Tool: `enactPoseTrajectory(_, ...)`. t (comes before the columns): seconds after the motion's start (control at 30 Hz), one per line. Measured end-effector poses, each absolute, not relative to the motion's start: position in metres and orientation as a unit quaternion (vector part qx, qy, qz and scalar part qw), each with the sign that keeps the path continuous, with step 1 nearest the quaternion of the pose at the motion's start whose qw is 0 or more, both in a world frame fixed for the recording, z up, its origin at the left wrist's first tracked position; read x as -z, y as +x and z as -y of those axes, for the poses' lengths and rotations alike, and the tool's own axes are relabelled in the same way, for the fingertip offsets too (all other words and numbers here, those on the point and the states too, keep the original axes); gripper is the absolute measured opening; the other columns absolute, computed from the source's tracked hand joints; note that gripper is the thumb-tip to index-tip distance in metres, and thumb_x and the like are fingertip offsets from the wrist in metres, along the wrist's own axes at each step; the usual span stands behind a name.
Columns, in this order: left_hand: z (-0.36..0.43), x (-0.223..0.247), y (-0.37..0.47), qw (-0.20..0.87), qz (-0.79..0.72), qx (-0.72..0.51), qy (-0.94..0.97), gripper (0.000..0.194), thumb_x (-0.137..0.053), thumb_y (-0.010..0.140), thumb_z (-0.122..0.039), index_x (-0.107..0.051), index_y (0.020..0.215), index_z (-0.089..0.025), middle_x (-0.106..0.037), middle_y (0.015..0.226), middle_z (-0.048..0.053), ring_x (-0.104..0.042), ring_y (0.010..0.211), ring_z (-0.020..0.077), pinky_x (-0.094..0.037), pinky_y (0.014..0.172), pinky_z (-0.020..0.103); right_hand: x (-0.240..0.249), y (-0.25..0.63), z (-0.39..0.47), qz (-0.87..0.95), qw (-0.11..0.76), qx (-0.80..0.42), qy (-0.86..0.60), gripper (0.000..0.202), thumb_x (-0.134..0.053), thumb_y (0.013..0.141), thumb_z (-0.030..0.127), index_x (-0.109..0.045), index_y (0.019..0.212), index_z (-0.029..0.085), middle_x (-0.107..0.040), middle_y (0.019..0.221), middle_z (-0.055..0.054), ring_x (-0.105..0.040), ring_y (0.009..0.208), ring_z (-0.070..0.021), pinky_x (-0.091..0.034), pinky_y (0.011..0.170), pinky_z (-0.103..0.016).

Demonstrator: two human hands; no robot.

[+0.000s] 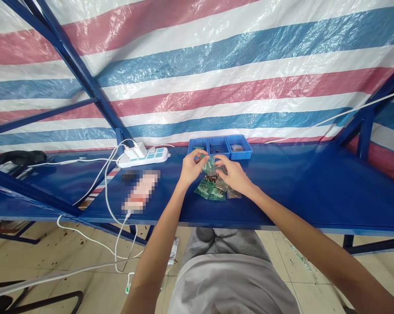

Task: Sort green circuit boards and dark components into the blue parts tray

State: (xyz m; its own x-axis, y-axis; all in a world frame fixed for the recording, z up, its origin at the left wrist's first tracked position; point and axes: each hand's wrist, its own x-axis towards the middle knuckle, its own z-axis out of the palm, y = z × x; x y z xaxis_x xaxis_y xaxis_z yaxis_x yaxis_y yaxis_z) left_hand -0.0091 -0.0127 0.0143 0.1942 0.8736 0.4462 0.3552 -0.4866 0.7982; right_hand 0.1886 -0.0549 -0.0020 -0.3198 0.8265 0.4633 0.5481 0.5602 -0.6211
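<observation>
Clock face centred on bag pile. Front edge at 6 o'clock, near; blue tabletop runs wide toward 3 o'clock. Bag pile: small green and clear packets, midway between forearms. Left hand, 10 o'clock: thumb and index pinch green packet. Right hand, 2 o'clock: fingers curled, parted, by same packet; contact cannot be told. Three blue trays at 12 o'clock, just beyond; striped sheet behind.
</observation>
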Motion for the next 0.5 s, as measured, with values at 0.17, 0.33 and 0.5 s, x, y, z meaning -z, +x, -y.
enactPoseTrajectory(0.17,0.0159,-0.0131,-0.0043,0.319,-0.422,-0.456,0.716,0.035,-0.063,0.09,-0.053,-0.066,0.101,-0.02,-0.056,0.078,0.0,-0.046,0.049,0.007,-0.04,0.041,0.019,0.0036,0.1881,0.0532,0.775,0.424,-0.17,-0.437,0.039,-0.056,0.092,0.022,-0.059,0.131,0.025,-0.074,0.109,-0.008,-0.071,0.102,-0.0254,-0.057,0.085,-0.038)
enactPoseTrajectory(0.33,0.0148,-0.0126,-0.0033,0.233,-0.426,-0.445,0.752,0.036,-0.056,0.095,-0.053,-0.068,0.093,-0.019,-0.058,0.075,0.0,-0.042,0.054,0.0085,-0.037,0.048,0.021,0.003,0.1887,0.0529,0.762,0.437,-0.154,-0.452,0.026,-0.057,0.09,0.023,-0.07,0.112,0.025,-0.074,0.1,-0.006,-0.071,0.089,-0.0237,-0.056,0.082,-0.037)
enactPoseTrajectory(0.5,0.0181,-0.0128,-0.0012,0.164,-0.426,-0.405,0.792,0.037,-0.048,0.1,-0.049,-0.067,0.09,-0.019,-0.052,0.065,-0.001,-0.044,0.056,0.0116,-0.035,0.055,0.024,0.0006,0.1899,0.0542,0.759,0.453,-0.146,-0.445,0.02,-0.055,0.093,0.026,-0.073,0.102,0.024,-0.073,0.094,-0.006,-0.069,0.084,-0.0229,-0.055,0.08,-0.036)
